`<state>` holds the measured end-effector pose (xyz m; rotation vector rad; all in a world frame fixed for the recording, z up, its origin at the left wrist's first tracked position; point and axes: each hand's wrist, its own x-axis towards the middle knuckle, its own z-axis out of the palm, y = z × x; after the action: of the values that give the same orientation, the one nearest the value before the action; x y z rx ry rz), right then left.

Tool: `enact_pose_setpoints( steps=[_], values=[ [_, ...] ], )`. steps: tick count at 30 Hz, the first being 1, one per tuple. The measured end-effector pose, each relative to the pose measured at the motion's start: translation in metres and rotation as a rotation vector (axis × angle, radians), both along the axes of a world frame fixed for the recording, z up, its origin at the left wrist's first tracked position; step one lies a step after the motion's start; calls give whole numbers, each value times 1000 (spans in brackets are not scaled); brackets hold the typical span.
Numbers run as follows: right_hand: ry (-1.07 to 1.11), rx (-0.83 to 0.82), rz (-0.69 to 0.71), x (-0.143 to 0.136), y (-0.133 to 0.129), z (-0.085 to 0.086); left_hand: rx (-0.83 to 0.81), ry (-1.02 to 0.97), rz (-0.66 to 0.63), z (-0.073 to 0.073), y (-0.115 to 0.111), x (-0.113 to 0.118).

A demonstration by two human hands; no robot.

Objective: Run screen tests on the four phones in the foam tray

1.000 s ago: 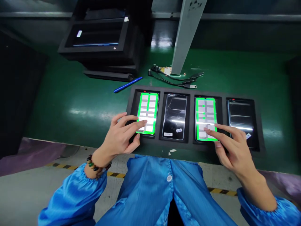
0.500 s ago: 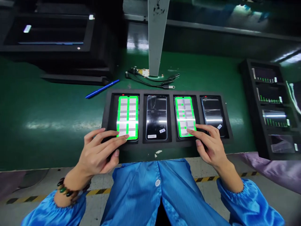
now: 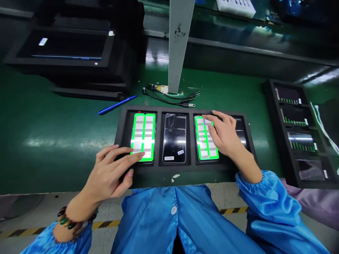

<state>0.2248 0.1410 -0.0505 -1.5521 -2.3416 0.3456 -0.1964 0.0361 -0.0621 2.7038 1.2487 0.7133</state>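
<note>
A black foam tray (image 3: 156, 168) holds several phones in separate slots. My left hand (image 3: 111, 173) is open, its fingertips on the lower part of the leftmost phone (image 3: 143, 132), whose lit screen shows green bands over white and grey. The second phone (image 3: 174, 135) has a dark screen and two small labels. Over the top right of the third phone (image 3: 203, 144), also lit with green bands, my right hand (image 3: 224, 132) is open with a fingertip near the upper edge. The fourth phone (image 3: 240, 127) is dark and partly hidden behind my right hand.
Beyond the tray lie a blue pen (image 3: 116, 105) and black cables (image 3: 174, 100) beside a grey post (image 3: 180, 46). Stacked black trays (image 3: 106, 53) stand at the back left. Another tray (image 3: 288, 158) with several devices is at the right.
My right hand has moved up the third phone, from its lower part to its top. More green now shows on that screen. My left hand stays on the leftmost phone. The view has shifted slightly.
</note>
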Motion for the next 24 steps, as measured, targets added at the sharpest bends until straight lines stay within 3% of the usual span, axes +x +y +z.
enact_pose_setpoints(
  steps=[3,8,14,19,24],
  values=[
    [-15,22,38,3,-16,2,-27,-14,27,-2,-2,0],
    [0,78,77,7,-69,2,-32,-58,28,-3,-9,1],
    [86,230,52,11,-122,-11,-35,-113,-23,-5,-11,-1],
    [75,233,5,14,-129,-14,-18,-120,-50,-7,-3,-5],
    [15,189,42,2,-119,-9,-3,-54,105,-4,-4,-9]
  ],
)
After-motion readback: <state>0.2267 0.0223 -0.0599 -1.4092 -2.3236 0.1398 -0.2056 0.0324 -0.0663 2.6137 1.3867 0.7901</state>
